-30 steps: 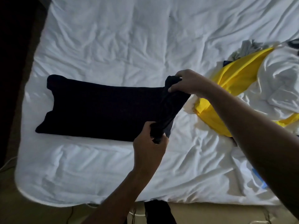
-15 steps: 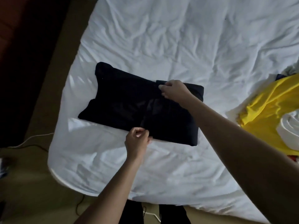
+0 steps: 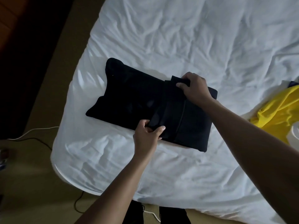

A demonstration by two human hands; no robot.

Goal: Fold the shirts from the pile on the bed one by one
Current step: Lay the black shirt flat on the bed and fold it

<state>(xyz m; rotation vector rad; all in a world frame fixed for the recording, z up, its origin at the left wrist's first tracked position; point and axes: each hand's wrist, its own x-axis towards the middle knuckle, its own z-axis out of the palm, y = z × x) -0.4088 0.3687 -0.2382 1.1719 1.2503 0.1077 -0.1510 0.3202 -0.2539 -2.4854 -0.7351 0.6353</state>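
Observation:
A dark navy shirt (image 3: 132, 97) lies partly folded on the white bed (image 3: 178, 38), near its left corner. Its right part is doubled over onto the middle. My left hand (image 3: 148, 136) pinches the near end of that folded edge. My right hand (image 3: 195, 88) grips the far end of the same edge, fingers curled over the cloth. A yellow shirt (image 3: 278, 110) from the pile lies at the right edge, partly cut off by the frame.
A white garment (image 3: 295, 135) sits on the yellow one at the far right. Cables (image 3: 32, 132) trail over the tan floor left of the bed. Dark furniture (image 3: 24, 54) fills the upper left. My legs (image 3: 171, 215) stand at the bed's near edge.
Both hands carried the shirt's right end leftward and laid it over the middle. They now grip the folded edge again. The camera view shifted left, pushing the pile toward the right edge.

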